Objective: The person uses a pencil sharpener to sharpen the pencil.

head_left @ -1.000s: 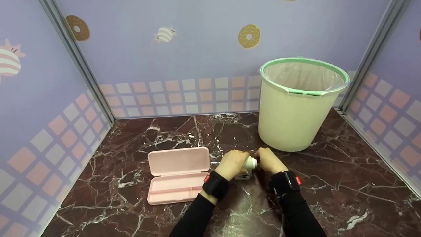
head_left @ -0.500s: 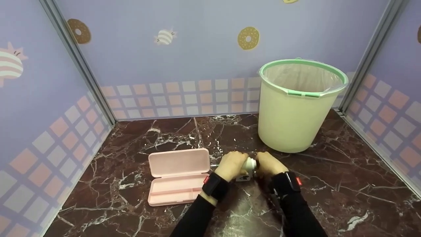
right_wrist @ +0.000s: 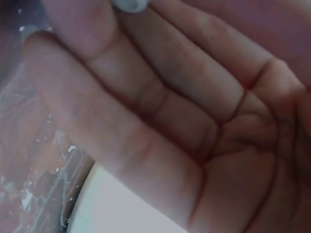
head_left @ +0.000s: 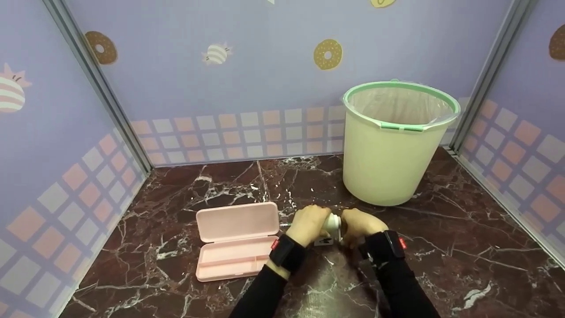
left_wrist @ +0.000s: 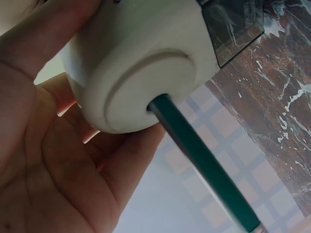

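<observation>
Now — right hand (head_left: 359,226), fingers curled at crank knob (right_wrist: 131,4), shifted slightly towards front edge of bench (head_left: 459,247), suggesting active cranking — left fingers clamped round sharpener (left_wrist: 141,73), green pencil (left_wrist: 206,162) inserted.

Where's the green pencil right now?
In the left wrist view, the green pencil runs toward the lower right, one end in the white pencil sharpener gripped by the left hand.

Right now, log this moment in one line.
left grip: holding white sharpener, green pencil inserted; right grip: on white knob; pink case: open; bin: upright
</observation>
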Action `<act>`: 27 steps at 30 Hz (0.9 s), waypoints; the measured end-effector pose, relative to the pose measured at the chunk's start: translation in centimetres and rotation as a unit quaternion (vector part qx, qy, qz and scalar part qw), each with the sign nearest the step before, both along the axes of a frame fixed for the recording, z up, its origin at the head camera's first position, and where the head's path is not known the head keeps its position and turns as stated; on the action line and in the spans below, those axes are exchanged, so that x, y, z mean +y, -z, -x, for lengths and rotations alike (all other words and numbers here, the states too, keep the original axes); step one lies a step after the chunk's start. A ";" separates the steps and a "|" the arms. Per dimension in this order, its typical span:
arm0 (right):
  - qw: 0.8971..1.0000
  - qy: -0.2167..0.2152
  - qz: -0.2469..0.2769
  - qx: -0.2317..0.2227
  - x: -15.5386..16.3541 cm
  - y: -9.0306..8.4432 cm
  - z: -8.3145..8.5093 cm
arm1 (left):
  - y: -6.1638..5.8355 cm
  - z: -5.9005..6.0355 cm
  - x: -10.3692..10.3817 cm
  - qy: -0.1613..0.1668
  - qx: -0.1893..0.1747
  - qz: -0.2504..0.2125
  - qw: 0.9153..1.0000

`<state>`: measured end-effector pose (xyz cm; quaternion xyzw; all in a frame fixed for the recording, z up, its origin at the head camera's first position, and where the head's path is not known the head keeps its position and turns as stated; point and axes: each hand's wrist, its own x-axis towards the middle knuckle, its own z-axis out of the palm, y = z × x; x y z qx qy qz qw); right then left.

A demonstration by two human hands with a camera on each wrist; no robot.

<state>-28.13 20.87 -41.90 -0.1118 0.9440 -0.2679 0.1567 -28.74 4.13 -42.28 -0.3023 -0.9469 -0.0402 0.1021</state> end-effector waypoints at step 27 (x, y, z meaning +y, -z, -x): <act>0.988 -0.093 0.003 0.120 0.4 -2.7 -1.3 | -0.3 -0.6 0.3 -0.046 0.007 -0.039 0.998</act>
